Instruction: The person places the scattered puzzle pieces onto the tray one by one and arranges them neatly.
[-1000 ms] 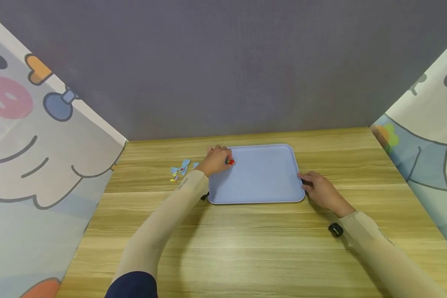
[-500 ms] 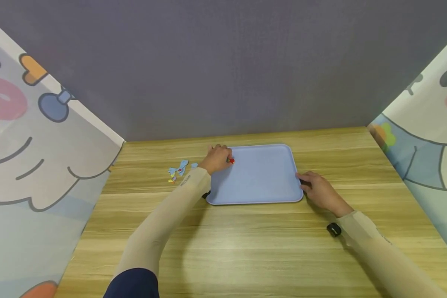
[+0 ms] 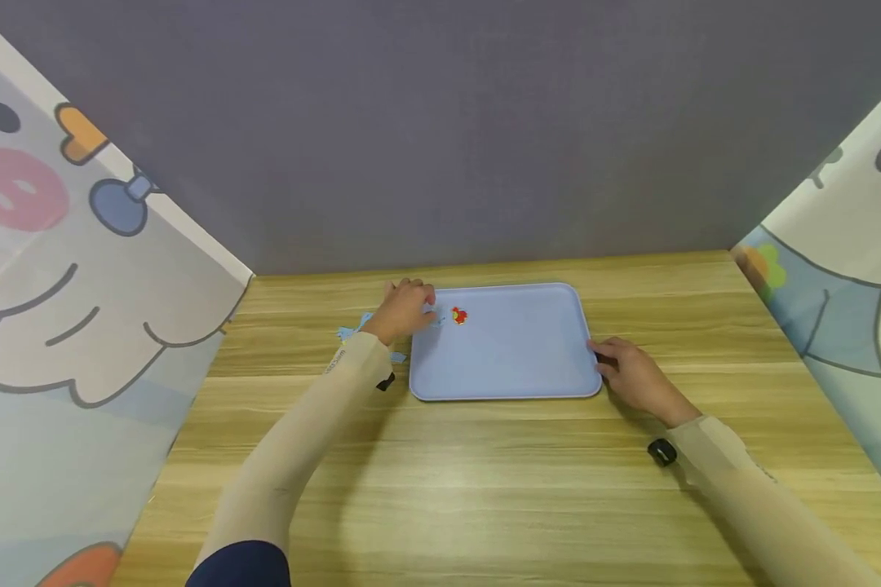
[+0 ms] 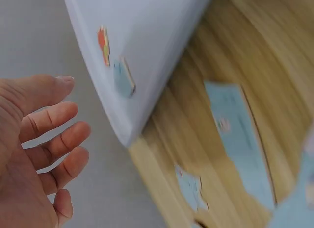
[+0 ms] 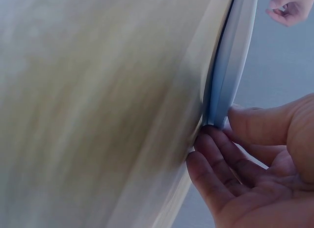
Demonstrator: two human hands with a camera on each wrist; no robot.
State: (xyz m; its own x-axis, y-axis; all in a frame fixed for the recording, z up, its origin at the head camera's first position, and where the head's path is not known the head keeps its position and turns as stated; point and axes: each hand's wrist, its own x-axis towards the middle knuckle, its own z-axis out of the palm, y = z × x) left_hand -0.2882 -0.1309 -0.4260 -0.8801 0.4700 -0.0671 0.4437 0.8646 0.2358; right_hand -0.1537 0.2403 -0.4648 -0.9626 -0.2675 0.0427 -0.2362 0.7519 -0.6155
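The red piece (image 3: 459, 315) lies on the tray (image 3: 514, 355) near its far-left corner, a pale-blue piece (image 4: 123, 79) just beside it, and here's the left hand (image 3: 402, 311), fingers apart and holding nothing, hovering close: a light touch should keep those 2 from skidding. The right hand (image 3: 637, 377) pinches the tray's right edge, worth holding steady; 0.5 s ago the left hand was at the red piece, now it's off to its left.
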